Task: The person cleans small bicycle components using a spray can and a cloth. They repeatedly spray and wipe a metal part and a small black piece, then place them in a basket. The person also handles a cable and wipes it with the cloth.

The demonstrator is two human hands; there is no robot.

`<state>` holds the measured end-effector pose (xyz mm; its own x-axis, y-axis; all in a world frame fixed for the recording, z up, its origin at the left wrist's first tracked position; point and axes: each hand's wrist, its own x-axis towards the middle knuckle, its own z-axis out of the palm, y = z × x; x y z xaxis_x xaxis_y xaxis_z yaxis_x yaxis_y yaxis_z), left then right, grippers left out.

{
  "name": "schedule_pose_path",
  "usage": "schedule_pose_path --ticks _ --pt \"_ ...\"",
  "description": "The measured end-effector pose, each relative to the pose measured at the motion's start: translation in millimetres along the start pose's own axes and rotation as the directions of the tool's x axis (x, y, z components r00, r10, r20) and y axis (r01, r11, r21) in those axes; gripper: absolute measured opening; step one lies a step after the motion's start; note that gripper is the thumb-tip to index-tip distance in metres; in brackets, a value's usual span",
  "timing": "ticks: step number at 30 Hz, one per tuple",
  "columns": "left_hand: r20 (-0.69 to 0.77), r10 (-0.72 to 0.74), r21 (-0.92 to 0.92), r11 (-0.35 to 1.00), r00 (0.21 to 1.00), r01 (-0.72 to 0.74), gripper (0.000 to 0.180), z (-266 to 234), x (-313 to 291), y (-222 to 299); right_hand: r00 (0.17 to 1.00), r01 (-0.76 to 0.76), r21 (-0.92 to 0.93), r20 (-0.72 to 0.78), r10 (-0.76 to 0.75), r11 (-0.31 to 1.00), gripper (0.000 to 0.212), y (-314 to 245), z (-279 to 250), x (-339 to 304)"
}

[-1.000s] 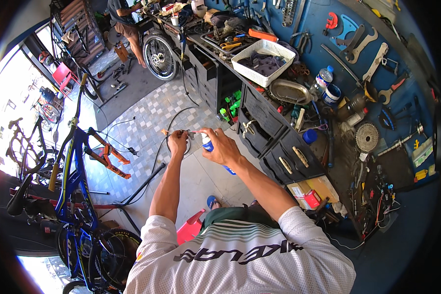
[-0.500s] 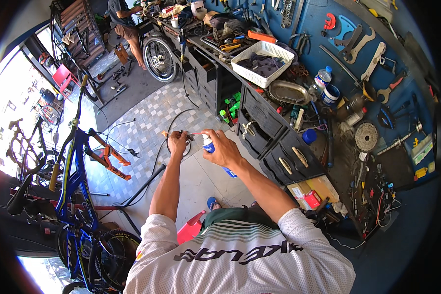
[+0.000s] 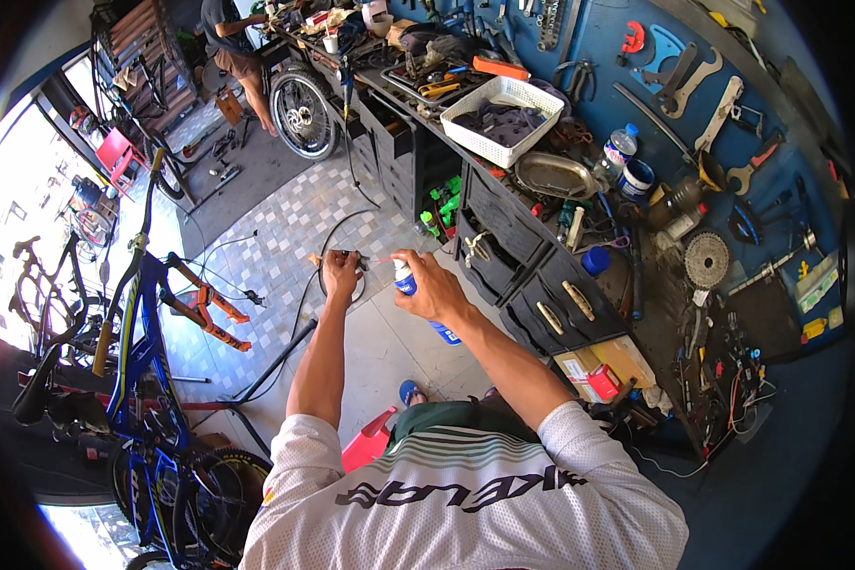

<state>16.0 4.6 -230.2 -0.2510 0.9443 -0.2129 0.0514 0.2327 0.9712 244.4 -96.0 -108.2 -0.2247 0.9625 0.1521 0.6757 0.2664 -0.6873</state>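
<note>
My right hand (image 3: 437, 293) is closed round a blue and white spray can (image 3: 405, 279), its forefinger on top at the nozzle. A thin red straw (image 3: 382, 259) sticks out from the nozzle toward my left hand (image 3: 340, 275). That hand pinches a small dark part (image 3: 363, 258), too small to name, with an orange tip at its left side. The straw's end is close to this part; whether they touch I cannot tell. A thin black cable (image 3: 306, 275) curves past the left hand, and whether it joins the part is unclear.
On the left stands a blue bicycle frame (image 3: 142, 332) with an orange fork (image 3: 202, 313). To the right runs a dark workbench with drawers (image 3: 503, 233), a white basket (image 3: 503, 123) and hanging tools (image 3: 698, 85). A red stool (image 3: 369, 442) is by my legs; another person (image 3: 233, 52) stands far back.
Both hands keep their holds, with the straw still pointing at the small part. The left hand has shifted very slightly, and the whole view has moved a little.
</note>
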Motion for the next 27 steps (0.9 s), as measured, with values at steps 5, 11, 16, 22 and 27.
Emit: schedule_pose_path --ticks 5,11,16,22,27 --pt "-0.029 0.036 -0.027 0.999 0.999 -0.037 0.022 4 -1 1 0.999 0.013 0.046 -0.048 -0.011 0.999 0.069 3 -1 -1" --pt "-0.011 0.057 -0.003 0.998 0.998 -0.057 0.023 8 -5 7 0.999 -0.007 0.040 -0.050 0.009 0.999 0.070 7 -1 -3" --pt "-0.027 -0.041 -0.138 0.990 0.999 0.037 0.027 10 -9 18 0.997 -0.043 0.025 -0.063 0.044 0.999 0.072 8 -12 -12" --pt "-0.025 -0.089 -0.145 0.986 0.996 0.084 0.030 17 -14 26 0.996 0.050 0.077 -0.080 -0.044 0.996 0.069 -3 -18 -19" --pt "0.059 -0.087 -0.114 0.989 0.994 0.093 0.032 23 -8 25 1.000 -0.007 -0.070 0.020 0.008 0.998 0.071 -6 -20 -13"
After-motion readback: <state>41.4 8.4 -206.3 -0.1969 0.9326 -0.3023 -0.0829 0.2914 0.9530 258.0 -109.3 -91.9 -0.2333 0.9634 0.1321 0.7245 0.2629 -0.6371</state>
